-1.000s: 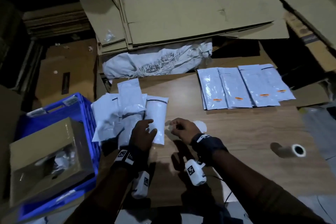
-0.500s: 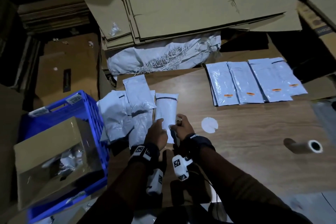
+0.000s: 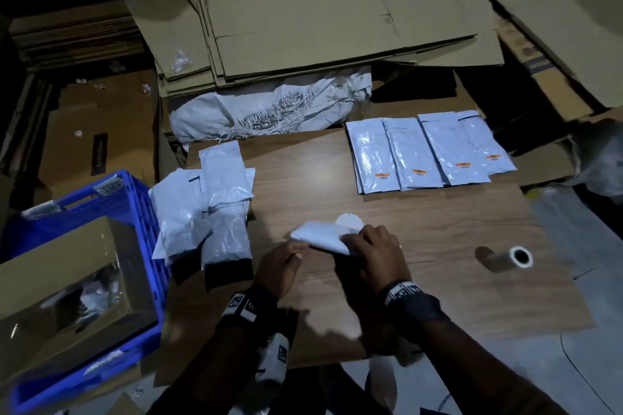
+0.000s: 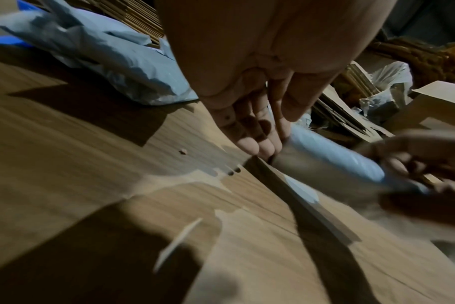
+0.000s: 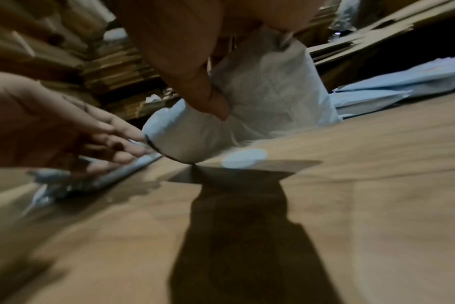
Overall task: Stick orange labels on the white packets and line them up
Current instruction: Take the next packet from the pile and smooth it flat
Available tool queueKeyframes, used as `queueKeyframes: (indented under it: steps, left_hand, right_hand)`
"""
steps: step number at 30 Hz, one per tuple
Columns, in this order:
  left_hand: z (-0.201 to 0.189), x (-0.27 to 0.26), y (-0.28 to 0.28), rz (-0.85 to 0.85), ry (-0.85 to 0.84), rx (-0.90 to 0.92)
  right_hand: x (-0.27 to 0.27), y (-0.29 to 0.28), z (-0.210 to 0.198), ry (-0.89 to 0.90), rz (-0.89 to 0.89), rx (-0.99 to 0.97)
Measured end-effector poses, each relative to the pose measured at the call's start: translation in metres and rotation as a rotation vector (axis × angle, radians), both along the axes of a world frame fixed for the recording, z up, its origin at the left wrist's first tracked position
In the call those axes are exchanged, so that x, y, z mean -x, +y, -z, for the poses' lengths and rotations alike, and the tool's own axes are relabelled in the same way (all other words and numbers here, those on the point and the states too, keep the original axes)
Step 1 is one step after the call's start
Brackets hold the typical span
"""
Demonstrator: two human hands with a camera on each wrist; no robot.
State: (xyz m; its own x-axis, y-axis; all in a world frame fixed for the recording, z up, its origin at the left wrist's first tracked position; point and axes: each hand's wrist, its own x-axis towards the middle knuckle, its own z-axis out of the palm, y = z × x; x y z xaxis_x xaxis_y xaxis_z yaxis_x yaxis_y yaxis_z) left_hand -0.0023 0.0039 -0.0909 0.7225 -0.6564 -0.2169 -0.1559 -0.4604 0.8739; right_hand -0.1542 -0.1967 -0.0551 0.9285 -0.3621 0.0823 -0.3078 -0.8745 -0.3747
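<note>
White packet (image 3: 318, 239) at mid-table (image 3: 421, 222), pinched in right hand (image 3: 377, 254), left hand (image 3: 279, 268) with straight fingers touching its near end, four orange-labelled packets (image 3: 428, 153) rowed at far right, unlabelled heap (image 3: 209, 209) at left

Both hands bare. Left hand (image 3: 279, 266) and right hand (image 3: 377, 253): no gloves; fingernails short, plain. A thin ring may sit on a right finger; too small to be sure.

Left wristband (image 3: 249, 307): black, with white square tags printed in black block patterns. Right wristband (image 3: 404, 291): same black band, same tags.

Left wrist camera (image 3: 274, 359): white housing slung under the wrist, one black-and-white square marker on its side.

Forearms in dim light; whether sleeved cannot be told.
</note>
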Motion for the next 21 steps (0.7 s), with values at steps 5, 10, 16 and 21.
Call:
queueKeyframes:
  steps: [5,10,16,21]
  left_hand:
    - [0.000,0.022,0.014,-0.122,-0.053,-0.017]
    - [-0.008,0.056,-0.011,0.055,-0.208,0.037]
    - [0.008,0.111,-0.062,0.347,-0.321,-0.066]
    - [0.021,0.124,-0.085,0.324,-0.430,-0.116]
  right_hand:
    - [0.069,-0.024,0.017,0.039,-0.097,0.047]
    - [0.122,-0.030,0.025,0.077,-0.095,-0.031]
    - [0.155,-0.038,0.049,0.070,-0.121,-0.094]
    - [0.148,-0.049,0.043,-0.042,-0.035,-0.133]
